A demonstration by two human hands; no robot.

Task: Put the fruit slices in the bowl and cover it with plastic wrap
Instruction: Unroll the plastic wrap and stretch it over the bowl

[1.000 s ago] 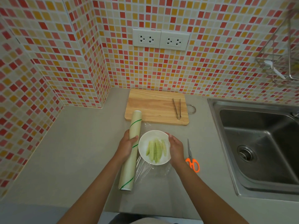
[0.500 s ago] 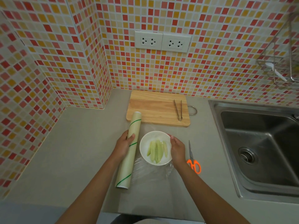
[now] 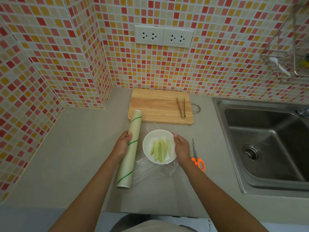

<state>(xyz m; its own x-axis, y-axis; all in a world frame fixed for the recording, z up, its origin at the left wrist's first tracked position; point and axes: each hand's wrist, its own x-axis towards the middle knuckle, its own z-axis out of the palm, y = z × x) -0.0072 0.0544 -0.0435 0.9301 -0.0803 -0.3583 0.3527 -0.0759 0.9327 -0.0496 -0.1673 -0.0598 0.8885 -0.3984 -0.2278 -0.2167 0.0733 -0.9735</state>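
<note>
The white bowl (image 3: 159,146) is sitting on the grey counter (image 3: 75,148) and serving as the landmark here; pale green fruit slices (image 3: 160,150) are lying side by side inside it. A sheet of clear plastic wrap (image 3: 155,171) is spreading flat under the bowl and wrinkling out past its near rim toward the person. Just left of the bowl, the roll of plastic wrap (image 3: 129,149) is lying lengthwise, its far end reaching the near left corner of the wooden cutting board (image 3: 158,106), which is lying beyond the bowl against the tiled wall. The left hand (image 3: 122,145) is gripping the roll around its middle, fingers curled over it. The right hand (image 3: 181,148) is resting against the bowl's right rim, fingers bent toward it; whether it is pinching the wrap's edge there cannot be told. Metal tongs (image 3: 181,107) are lying on the board's right part, beyond and right of the bowl. Orange-handled scissors (image 3: 197,157) are lying just right of the right hand, between the bowl and the sink (image 3: 222,124). Left of the roll, bare counter is stretching to the tiled corner.
</note>
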